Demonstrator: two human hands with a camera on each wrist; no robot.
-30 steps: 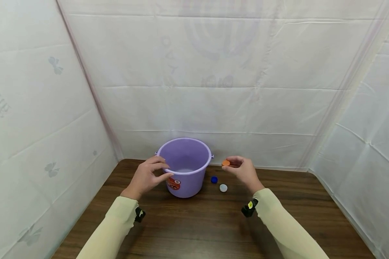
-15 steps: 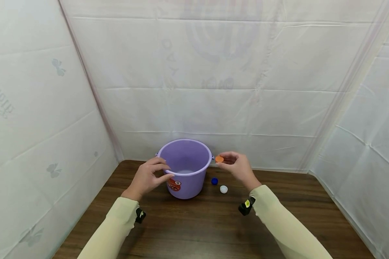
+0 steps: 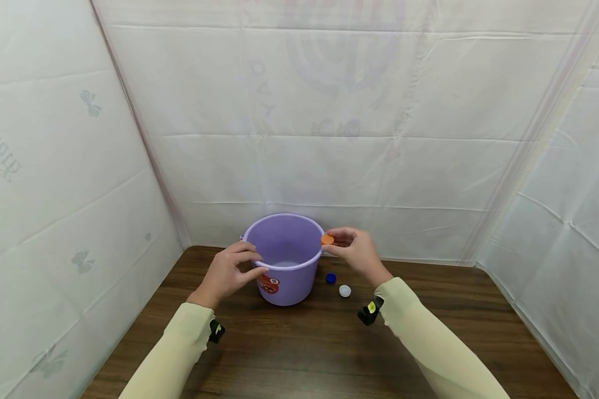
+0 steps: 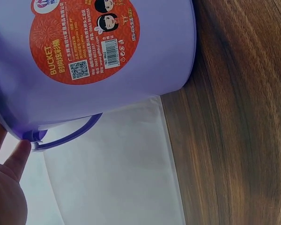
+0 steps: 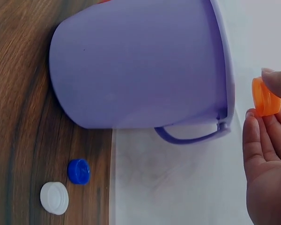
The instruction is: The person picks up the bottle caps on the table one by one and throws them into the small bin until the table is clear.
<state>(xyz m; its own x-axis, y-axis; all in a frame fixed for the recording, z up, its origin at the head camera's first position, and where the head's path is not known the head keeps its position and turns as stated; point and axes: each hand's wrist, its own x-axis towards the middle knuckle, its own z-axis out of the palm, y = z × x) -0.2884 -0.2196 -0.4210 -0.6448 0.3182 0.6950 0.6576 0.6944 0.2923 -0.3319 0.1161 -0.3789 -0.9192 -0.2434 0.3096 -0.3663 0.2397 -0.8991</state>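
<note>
A purple bucket [image 3: 294, 285] stands upright on the wooden table, its mouth facing up. My left hand [image 3: 226, 275] holds its rim at the near left, fingers over the edge and thumb on the outer side. Between the thumb and fingers of my right hand [image 3: 358, 252] is an orange bottle cap [image 3: 326, 239], pinched at the height of the bucket's right rim. In the right wrist view the orange cap [image 5: 265, 97] is just apart from the rim. On the table to the right of the bucket lie a blue bottle cap [image 3: 331, 279] and a white bottle cap [image 3: 345, 290].
The bucket's handle [image 4: 72, 136] hangs down on its far side. White sheeting [image 3: 329, 138] rises behind the table [image 3: 289, 354] and along both sides. A red label [image 4: 84, 47] is on the bucket's near side.
My right hand has moved left with the orange cap, from above the table to the bucket's rim. My left hand and the other two caps have stayed in place.
</note>
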